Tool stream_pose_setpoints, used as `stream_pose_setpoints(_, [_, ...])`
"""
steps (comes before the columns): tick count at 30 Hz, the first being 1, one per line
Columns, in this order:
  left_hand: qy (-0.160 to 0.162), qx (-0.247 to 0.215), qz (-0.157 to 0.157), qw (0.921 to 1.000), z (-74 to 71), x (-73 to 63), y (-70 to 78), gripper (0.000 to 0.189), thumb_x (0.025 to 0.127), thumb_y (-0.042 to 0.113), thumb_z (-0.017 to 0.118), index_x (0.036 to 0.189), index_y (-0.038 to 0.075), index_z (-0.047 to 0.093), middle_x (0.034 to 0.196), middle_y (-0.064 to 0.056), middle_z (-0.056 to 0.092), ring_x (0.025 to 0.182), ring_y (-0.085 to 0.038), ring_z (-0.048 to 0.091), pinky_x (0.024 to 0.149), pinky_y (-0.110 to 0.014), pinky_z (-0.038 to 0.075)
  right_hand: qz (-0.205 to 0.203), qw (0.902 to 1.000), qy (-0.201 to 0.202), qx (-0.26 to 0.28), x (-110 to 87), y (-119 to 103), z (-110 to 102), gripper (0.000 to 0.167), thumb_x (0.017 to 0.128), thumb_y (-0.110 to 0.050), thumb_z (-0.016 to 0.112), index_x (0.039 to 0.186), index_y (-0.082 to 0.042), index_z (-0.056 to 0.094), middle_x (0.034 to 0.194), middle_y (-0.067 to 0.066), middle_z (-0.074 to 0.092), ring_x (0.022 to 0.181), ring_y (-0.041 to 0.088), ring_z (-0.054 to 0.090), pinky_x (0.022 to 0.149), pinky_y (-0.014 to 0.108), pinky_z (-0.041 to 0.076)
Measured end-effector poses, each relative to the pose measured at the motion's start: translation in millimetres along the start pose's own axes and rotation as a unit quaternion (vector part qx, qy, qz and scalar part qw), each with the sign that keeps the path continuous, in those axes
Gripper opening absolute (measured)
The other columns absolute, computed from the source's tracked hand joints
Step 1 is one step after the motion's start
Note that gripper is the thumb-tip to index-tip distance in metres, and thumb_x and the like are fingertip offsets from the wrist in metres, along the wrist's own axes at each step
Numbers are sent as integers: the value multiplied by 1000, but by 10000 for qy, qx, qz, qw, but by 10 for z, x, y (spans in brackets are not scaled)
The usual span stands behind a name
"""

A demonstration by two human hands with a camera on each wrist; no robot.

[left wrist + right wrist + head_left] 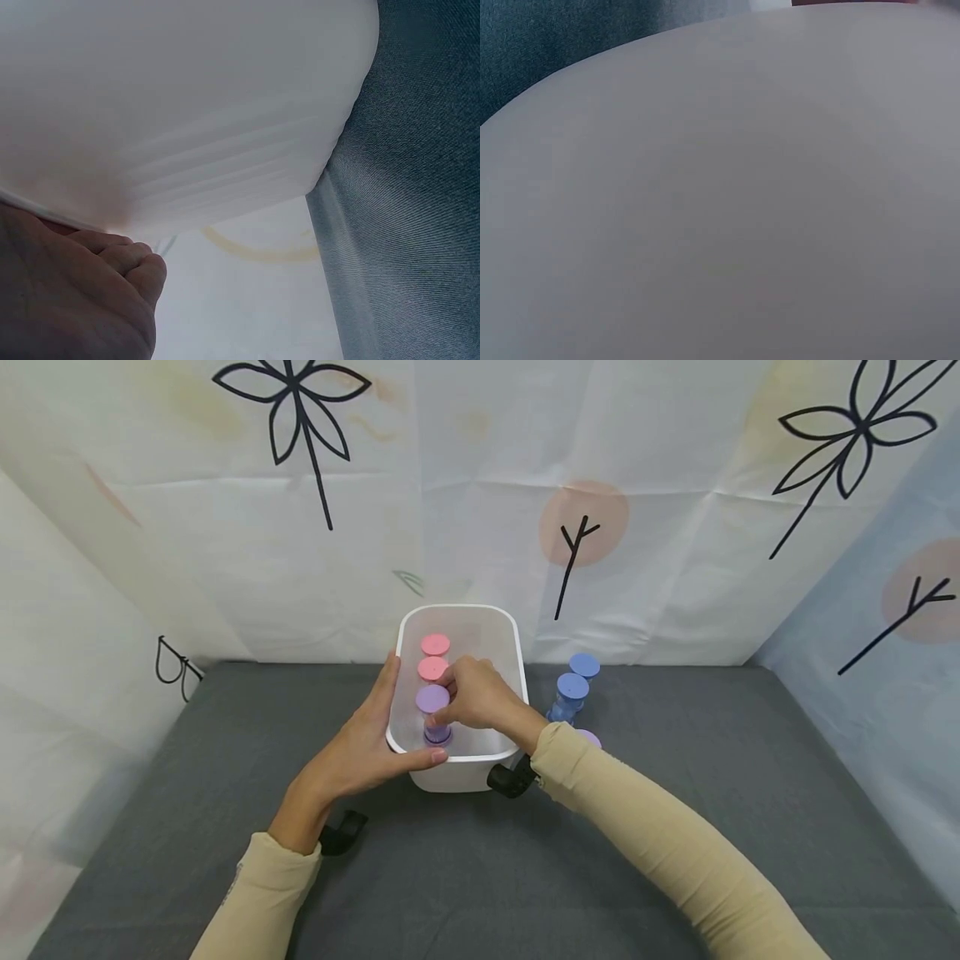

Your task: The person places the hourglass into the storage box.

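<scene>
In the head view, a white plastic bin (pixel 461 775) stands on the dark cloth. My right hand (pixel 480 695) reaches over it and pinches a purple sand timer (pixel 432 698) below its round cap. Two pink sand timers (pixel 432 669) stand inside, behind the purple one, along the left wall. My left hand (pixel 360 747) rests against the bin's front left corner, fingers straight along the left side and thumb on the front rim. The left wrist view shows its fingers (pixel 124 259) against the outer wall. Only bin wall (pixel 727 187) fills most of the right wrist view.
Right of the bin stand two blue sand timers (pixel 572 687). A purple cap (pixel 589 738) shows beside them, partly hidden behind the right sleeve. Dark grey cloth (pixel 450 877) covers the table, and a patterned white curtain (pixel 480 527) hangs at its back.
</scene>
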State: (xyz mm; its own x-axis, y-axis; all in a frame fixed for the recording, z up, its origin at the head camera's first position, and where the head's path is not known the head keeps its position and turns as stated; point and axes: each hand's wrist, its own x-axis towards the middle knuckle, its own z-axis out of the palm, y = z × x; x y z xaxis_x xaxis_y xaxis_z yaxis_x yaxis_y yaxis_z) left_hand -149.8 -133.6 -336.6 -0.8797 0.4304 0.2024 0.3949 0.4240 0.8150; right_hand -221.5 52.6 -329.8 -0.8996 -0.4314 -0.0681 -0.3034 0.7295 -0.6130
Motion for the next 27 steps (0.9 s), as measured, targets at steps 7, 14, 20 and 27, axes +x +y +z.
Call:
stream_pose_setpoints(7, [-29, -30, -28, 10000, -8, -5, 1, 126, 80, 22, 87, 163, 14, -8, 169, -3, -4, 149, -32, 24, 111, -56, 35, 124, 9999, 43, 52, -29, -8, 5, 40, 73, -22, 94, 105, -4, 79, 87, 1, 75, 80, 16, 65, 66, 29, 49])
stream_pose_setpoints(14, [-5, -69, -10, 10000, 0, 10, -62, 128, 79, 25, 88, 163, 12, -8, 169, -4, -4, 151, -34, 21, 111, -60, 33, 137, 9992, 355, 82, -67, -3, -20, 48, 71, -25, 95, 111, -5, 78, 99, 4, 77, 91, 16, 70, 78, 32, 55])
stream_pose_setpoints(20, [109, 190, 29, 9998, 47, 52, -294, 129, 79, 38, 88, 163, 19, -8, 170, 2, -4, 153, -27, 15, 115, -57, 27, 46, 9980, 572, 250, -138, -7, -82, 55, 70, -28, 95, 116, -3, 75, 104, 7, 76, 98, 18, 72, 88, 34, 53])
stream_pose_setpoints(27, [86, -41, 76, 9999, 43, 57, -283, 130, 78, 29, 89, 163, 19, -8, 170, -1, -3, 152, -30, 17, 116, -58, 25, -300, 9919, 806, 934, -271, 1, -186, 58, 72, -25, 94, 120, 1, 73, 108, 13, 75, 99, 25, 73, 87, 36, 56])
